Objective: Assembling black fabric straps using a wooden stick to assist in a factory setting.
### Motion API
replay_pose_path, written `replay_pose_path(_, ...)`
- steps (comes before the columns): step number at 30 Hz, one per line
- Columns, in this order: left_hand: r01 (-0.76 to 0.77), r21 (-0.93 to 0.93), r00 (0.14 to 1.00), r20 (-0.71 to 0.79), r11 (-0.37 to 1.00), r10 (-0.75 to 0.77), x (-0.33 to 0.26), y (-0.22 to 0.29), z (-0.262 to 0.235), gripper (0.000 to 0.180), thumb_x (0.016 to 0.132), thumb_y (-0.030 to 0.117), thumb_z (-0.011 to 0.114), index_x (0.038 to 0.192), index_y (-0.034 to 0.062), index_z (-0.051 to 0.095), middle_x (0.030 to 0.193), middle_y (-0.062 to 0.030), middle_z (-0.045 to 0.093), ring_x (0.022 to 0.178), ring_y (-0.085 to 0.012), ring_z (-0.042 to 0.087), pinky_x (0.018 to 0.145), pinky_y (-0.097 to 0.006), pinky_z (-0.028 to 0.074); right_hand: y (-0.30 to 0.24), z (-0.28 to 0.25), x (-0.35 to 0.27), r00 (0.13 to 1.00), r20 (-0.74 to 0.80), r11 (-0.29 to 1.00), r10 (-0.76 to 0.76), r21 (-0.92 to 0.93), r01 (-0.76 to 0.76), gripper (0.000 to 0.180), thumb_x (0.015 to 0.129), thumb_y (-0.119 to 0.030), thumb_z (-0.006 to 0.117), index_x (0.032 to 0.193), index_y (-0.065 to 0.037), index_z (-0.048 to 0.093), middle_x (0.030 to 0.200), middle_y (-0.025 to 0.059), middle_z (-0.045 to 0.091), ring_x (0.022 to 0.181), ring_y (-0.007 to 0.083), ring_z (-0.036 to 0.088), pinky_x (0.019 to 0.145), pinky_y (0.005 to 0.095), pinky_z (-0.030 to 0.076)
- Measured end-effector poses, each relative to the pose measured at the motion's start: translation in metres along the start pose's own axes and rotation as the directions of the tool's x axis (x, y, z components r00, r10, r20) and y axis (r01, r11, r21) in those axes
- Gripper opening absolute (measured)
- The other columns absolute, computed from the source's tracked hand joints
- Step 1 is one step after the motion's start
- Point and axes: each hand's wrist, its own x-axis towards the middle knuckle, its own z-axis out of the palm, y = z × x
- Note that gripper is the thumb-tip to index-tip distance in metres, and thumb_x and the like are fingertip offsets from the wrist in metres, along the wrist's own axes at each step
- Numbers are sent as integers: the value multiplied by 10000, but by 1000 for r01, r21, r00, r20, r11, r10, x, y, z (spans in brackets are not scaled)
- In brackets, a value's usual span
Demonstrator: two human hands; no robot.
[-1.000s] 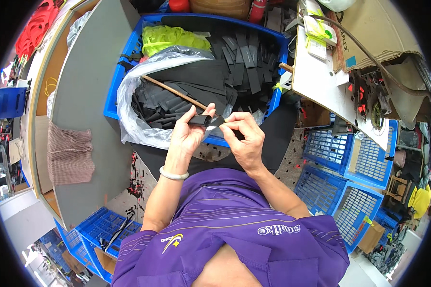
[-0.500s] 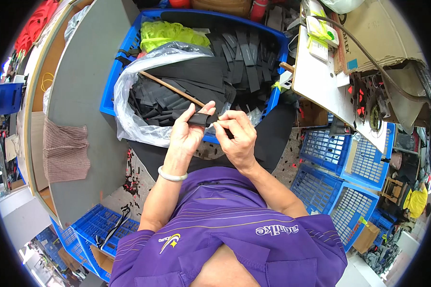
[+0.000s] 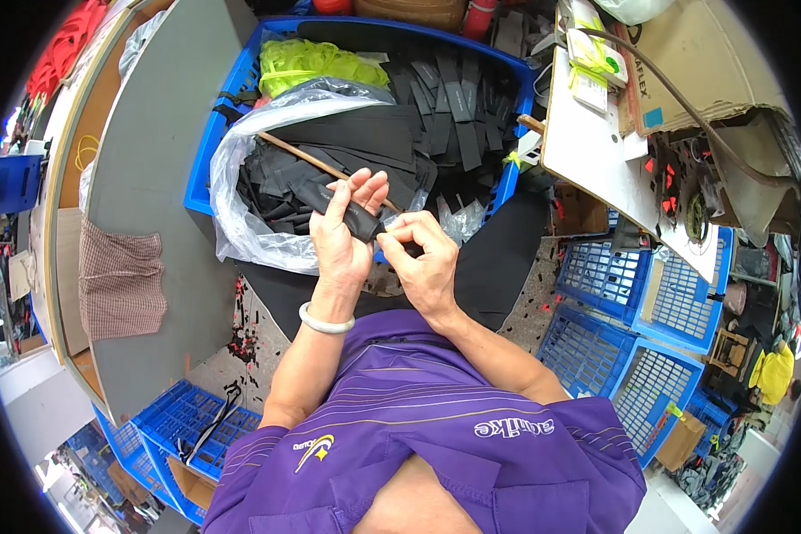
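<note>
Black piece: I find the narrow black piece (image 3: 358,220) slanting between the two hands, at the near edge of the clear plastic bag (image 3: 233,182).
Left hand: the left hand (image 3: 340,242) is palm up, with its thumb laid along the piece and its fingers loosely curled, so the piece is held lightly. I judge that a pull from the other end could slide it out.
Right hand: the right hand (image 3: 429,265) pinches the lower end between thumb and forefinger. I cannot tell whether the dark patch inside its curl is a second item or shadow. A pinch this near the tip may slip or crease the end.
Wooden stick: the wooden stick (image 3: 303,156) lies aslant over the bag, its near end close to the fingers. I cannot confirm contact; a knock there could jog the grip.
Loose heap: similar black pieces (image 3: 280,182) fill the bag. If the held one drops, I would expect trouble telling it from them.
Bag edge: the crumpled film overhangs the rim of the blue crate (image 3: 202,173); in my judgement, a snagged wrist could drag it and spill strips.
</note>
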Motion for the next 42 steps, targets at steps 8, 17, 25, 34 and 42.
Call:
replay_pose_path(8,-82,68,996,23,994,81,-3,2,9,136,924,115,511,964,22,420,1015,-189,588,938,-327,625,825,-403,534,-2,2,2,993,-66,993,-101,57,105,68,712,-2,689,721,11,623,800,89,599,664,178,587,585,293,471)
replay_pose_path(17,36,5,998,-51,999,-36,10,15,0,93,916,132,534,948,72,471,977,-135,619,787,-213,617,701,-336,528,-5,-1,2,976,155,988,-151,48,145,200,720,-6,695,916,21,663,938,92,593,847,212,602,744,301,495)
replay_pose_path(25,139,-44,988,71,989,-136,7,12,-8,90,919,152,538,891,79,494,901,-78,587,684,-155,500,659,-291,465,11,5,10,883,167,891,-439,-46,452,147,714,53,664,858,27,649,880,91,604,772,230,609,688,304,503)
replay_pose_path(34,290,-135,950,161,948,-268,16,27,-16,84,891,122,572,895,84,498,785,-56,571,542,-115,472,633,-303,461,1,-12,10,695,686,966,215,-256,-45,606,682,-255,730,1223,-95,509,974,169,578,931,352,582,778,404,488)
replay_pose_path(42,306,-187,950,-3,933,-313,27,34,-4,86,894,115,571,847,114,499,686,-32,538,499,-127,448,615,-289,465,1,15,33,830,558,922,-28,-307,237,511,674,-197,664,1158,-143,511,1012,176,523,785,392,598,635,466,496)
